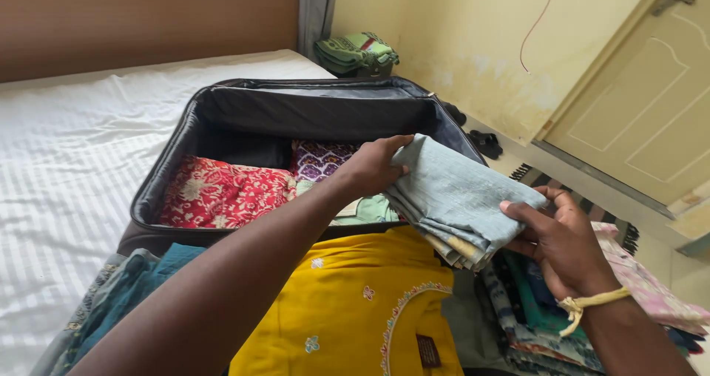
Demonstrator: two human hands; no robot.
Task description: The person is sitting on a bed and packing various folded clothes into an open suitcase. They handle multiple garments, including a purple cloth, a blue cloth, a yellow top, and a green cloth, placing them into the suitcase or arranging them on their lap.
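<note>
Both hands hold a folded grey-blue garment (pixel 451 198) over the right side of an open black suitcase (pixel 244 113). My left hand (pixel 373 165) grips its far edge, and my right hand (pixel 558 239) grips its near right end. A yellow thread is tied at my right wrist. Inside the suitcase lie a red floral cloth (pixel 222 191), a purple patterned cloth (pixel 322 158) and a pale green cloth (pixel 370 209). A yellow embroidered garment (pixel 347 302) lies in front of the suitcase, under my left forearm.
The suitcase rests on a bed with a white sheet (pixel 66 154). A stack of folded clothes (pixel 532 317) sits under my right hand, with teal cloth (pixel 133 287) at the left. Folded green cloth (pixel 355 51) lies by the yellow wall; a door (pixel 636 102) stands at right.
</note>
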